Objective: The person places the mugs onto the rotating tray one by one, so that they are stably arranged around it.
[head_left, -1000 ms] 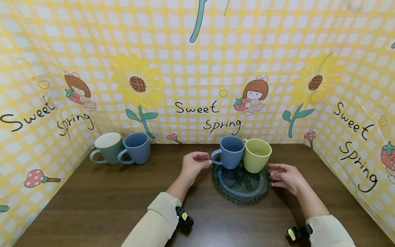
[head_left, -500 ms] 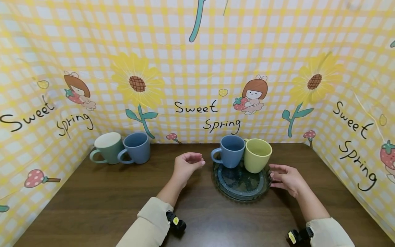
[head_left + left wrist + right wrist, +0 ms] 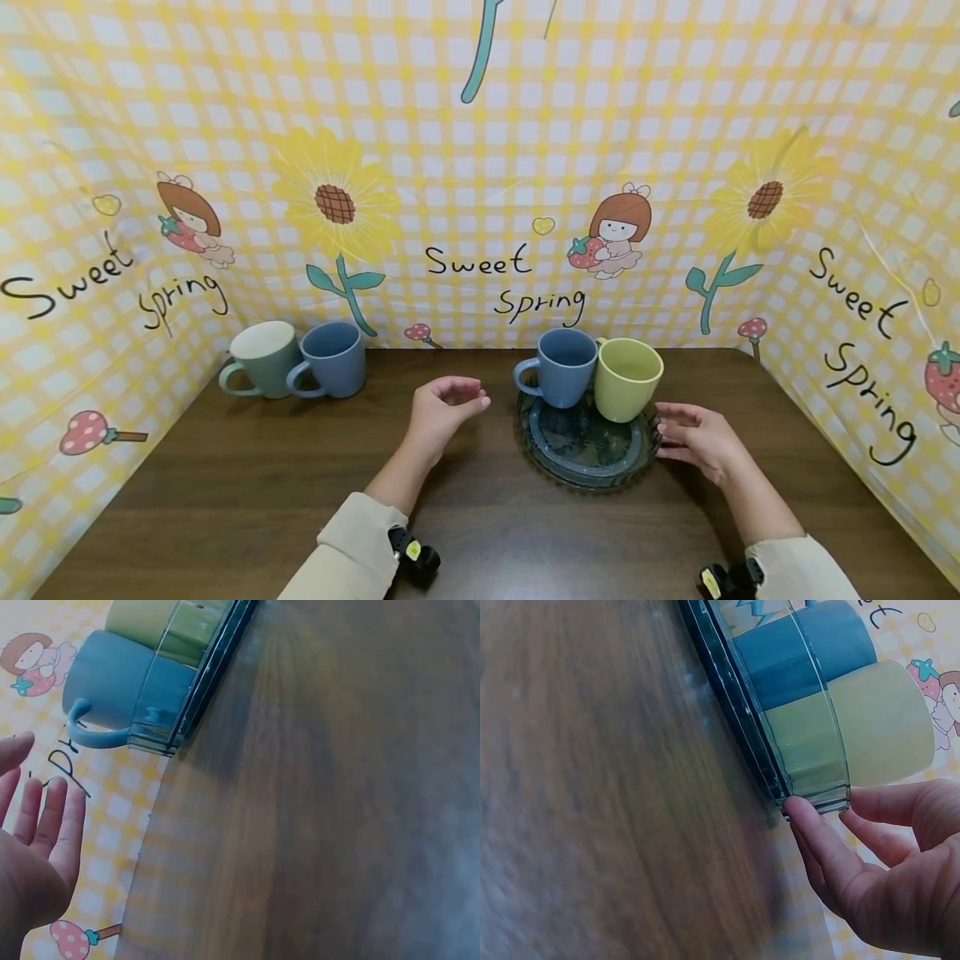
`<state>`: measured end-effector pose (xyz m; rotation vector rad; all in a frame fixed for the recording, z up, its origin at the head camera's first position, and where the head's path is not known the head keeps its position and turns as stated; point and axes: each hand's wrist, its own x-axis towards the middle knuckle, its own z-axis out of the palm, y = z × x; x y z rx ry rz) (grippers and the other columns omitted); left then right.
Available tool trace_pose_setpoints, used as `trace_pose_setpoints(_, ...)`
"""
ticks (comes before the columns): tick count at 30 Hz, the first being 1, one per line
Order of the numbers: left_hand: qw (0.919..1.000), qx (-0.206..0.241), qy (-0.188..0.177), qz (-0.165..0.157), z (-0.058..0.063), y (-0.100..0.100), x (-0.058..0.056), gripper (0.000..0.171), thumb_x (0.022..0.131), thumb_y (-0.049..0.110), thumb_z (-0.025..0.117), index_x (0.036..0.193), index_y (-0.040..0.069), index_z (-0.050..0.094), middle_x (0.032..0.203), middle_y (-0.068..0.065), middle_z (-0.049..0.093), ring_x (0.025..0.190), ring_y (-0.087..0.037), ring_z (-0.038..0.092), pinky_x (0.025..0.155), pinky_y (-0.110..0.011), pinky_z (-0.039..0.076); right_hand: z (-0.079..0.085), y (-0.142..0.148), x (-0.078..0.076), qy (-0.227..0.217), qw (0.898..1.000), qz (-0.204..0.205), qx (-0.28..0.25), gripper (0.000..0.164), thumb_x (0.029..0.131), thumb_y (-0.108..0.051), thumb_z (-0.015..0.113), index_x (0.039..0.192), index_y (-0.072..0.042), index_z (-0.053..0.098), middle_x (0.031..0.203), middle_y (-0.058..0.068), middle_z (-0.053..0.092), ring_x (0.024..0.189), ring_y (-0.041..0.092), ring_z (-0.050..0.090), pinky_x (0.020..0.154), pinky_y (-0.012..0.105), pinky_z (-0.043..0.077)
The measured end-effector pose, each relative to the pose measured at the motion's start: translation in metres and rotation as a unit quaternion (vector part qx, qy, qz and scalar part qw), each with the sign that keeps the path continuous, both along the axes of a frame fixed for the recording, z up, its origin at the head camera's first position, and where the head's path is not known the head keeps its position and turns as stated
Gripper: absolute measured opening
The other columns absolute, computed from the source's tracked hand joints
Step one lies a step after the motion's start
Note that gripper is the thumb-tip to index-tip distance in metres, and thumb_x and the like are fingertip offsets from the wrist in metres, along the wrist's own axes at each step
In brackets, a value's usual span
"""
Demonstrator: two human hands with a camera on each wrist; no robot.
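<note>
A dark, see-through glass tray (image 3: 585, 477) with a scalloped rim stands on the wooden table. Upright at its back are a blue mug (image 3: 564, 375), handle to the left, and a yellow-green mug (image 3: 627, 383) to its right. My right hand (image 3: 697, 437) touches the tray's right side; in the right wrist view its fingertips (image 3: 799, 806) lie against the glass wall, low and near the rim. To the left of the tray, my left hand (image 3: 442, 417) hovers apart from it, fingers loosely bent and holding nothing. In the left wrist view that palm shows below the blue mug's handle.
At the table's back left, a green mug (image 3: 262, 367) with a white inside stands beside a second blue mug (image 3: 333, 362). Yellow checked cloth (image 3: 465, 208) walls off the back and both sides. Bare wooden table (image 3: 525, 542) lies between the forearms.
My left hand has drawn away from the tray's left side, moving left and slightly toward me. My right hand stays at the right edge; tray and mugs look nearly unmoved.
</note>
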<state>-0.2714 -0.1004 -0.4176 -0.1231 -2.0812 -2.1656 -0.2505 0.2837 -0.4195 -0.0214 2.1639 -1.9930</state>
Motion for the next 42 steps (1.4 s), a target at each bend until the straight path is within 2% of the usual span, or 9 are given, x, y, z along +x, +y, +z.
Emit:
trace_pose_setpoints(5, 0.9998, -0.009, 0.017, -0.001, 0.003, -0.009, 0.005, 0.024, 0.076, 0.002, 0.083, 0.098, 0.002, 0.072, 0.095, -0.013, 0.071, 0.092, -0.021, 0.067, 0.076, -0.024, 0.056, 0.001, -0.001, 0.001, 0.002, 1.0, -0.001, -0.005, 0.057, 0.095, 0.002, 0.056, 0.142, 0.018, 0.028, 0.114, 0.018, 0.057, 0.09, 0.017, 0.063, 0.079, 0.038, 0.059)
trace_pose_setpoints(9, 0.9995, -0.02, 0.025, 0.006, 0.005, -0.017, 0.007, 0.025, 0.077, -0.003, 0.08, 0.1, 0.001, 0.071, 0.099, -0.017, 0.07, 0.095, -0.022, 0.066, 0.082, -0.026, 0.054, 0.001, -0.001, 0.003, 0.001, 1.0, -0.003, -0.008, 0.057, 0.095, 0.003, 0.056, 0.141, 0.018, 0.028, 0.114, 0.018, 0.056, 0.089, 0.016, 0.063, 0.079, 0.038, 0.059)
trace_pose_setpoints(13, 0.9989, -0.026, 0.038, 0.006, 0.008, -0.024, 0.009, 0.028, 0.077, -0.006, 0.079, 0.103, -0.001, 0.07, 0.101, -0.018, 0.07, 0.1, -0.028, 0.064, 0.094, -0.036, 0.05, 0.001, 0.0, 0.004, 0.0, 1.0, -0.009, -0.011, 0.056, 0.095, 0.003, 0.056, 0.141, 0.018, 0.029, 0.115, 0.02, 0.055, 0.089, 0.016, 0.062, 0.079, 0.039, 0.059)
trace_pose_setpoints(18, 0.9988, -0.026, 0.041, 0.008, 0.012, -0.034, 0.015, 0.031, 0.076, -0.006, 0.079, 0.106, -0.003, 0.068, 0.101, -0.01, 0.07, 0.106, -0.033, 0.062, 0.098, -0.048, 0.048, 0.0, -0.001, 0.005, 0.002, 1.0, -0.012, -0.013, 0.056, 0.094, 0.003, 0.057, 0.141, 0.018, 0.029, 0.114, 0.019, 0.055, 0.09, 0.016, 0.061, 0.079, 0.039, 0.059)
trace_pose_setpoints(24, 0.9981, -0.041, 0.045, 0.008, 0.014, -0.047, 0.021, 0.034, 0.078, -0.003, 0.079, 0.109, -0.003, 0.067, 0.106, -0.01, 0.069, 0.105, -0.025, 0.063, 0.093, -0.04, 0.052, -0.002, -0.003, 0.007, -0.001, 1.0, -0.02, -0.024, 0.054, 0.094, 0.004, 0.058, 0.139, 0.017, 0.032, 0.111, 0.018, 0.055, 0.088, 0.016, 0.062, 0.078, 0.038, 0.059)
trace_pose_setpoints(27, 0.9978, -0.046, 0.047, 0.008, 0.013, -0.053, 0.023, 0.036, 0.078, -0.002, 0.08, 0.111, -0.003, 0.066, 0.109, -0.009, 0.068, 0.106, -0.024, 0.062, 0.094, -0.043, 0.051, -0.002, -0.004, 0.008, -0.002, 0.999, -0.02, -0.025, 0.053, 0.094, 0.005, 0.058, 0.139, 0.016, 0.032, 0.111, 0.019, 0.053, 0.088, 0.017, 0.061, 0.079, 0.039, 0.059)
trace_pose_setpoints(30, 0.9977, -0.05, 0.045, 0.011, 0.013, -0.057, 0.024, 0.037, 0.078, -0.001, 0.08, 0.112, -0.003, 0.066, 0.112, -0.01, 0.067, 0.108, -0.024, 0.061, 0.095, -0.043, 0.051, -0.002, -0.004, 0.009, -0.001, 1.0, -0.019, -0.024, 0.053, 0.093, 0.006, 0.057, 0.138, 0.017, 0.031, 0.111, 0.019, 0.052, 0.087, 0.017, 0.061, 0.079, 0.04, 0.059)
trace_pose_setpoints(35, 0.9975, -0.047, 0.051, 0.016, 0.012, -0.065, 0.028, 0.036, 0.078, -0.002, 0.08, 0.111, -0.002, 0.066, 0.114, -0.011, 0.067, 0.108, -0.028, 0.06, 0.09, -0.035, 0.054, -0.002, -0.005, 0.01, 0.006, 1.0, -0.013, -0.022, 0.053, 0.093, 0.008, 0.055, 0.138, 0.018, 0.028, 0.11, 0.019, 0.051, 0.086, 0.018, 0.061, 0.079, 0.04, 0.059)
trace_pose_setpoints(42, 0.9965, -0.042, 0.064, 0.033, 0.01, -0.078, 0.033, 0.032, 0.078, -0.002, 0.08, 0.108, 0.001, 0.068, 0.11, -0.005, 0.069, 0.106, -0.026, 0.061, 0.087, -0.032, 0.055, -0.002, -0.005, 0.013, 0.01, 1.0, -0.012, -0.018, 0.053, 0.094, 0.008, 0.054, 0.138, 0.018, 0.027, 0.11, 0.02, 0.049, 0.086, 0.018, 0.062, 0.08, 0.041, 0.059)
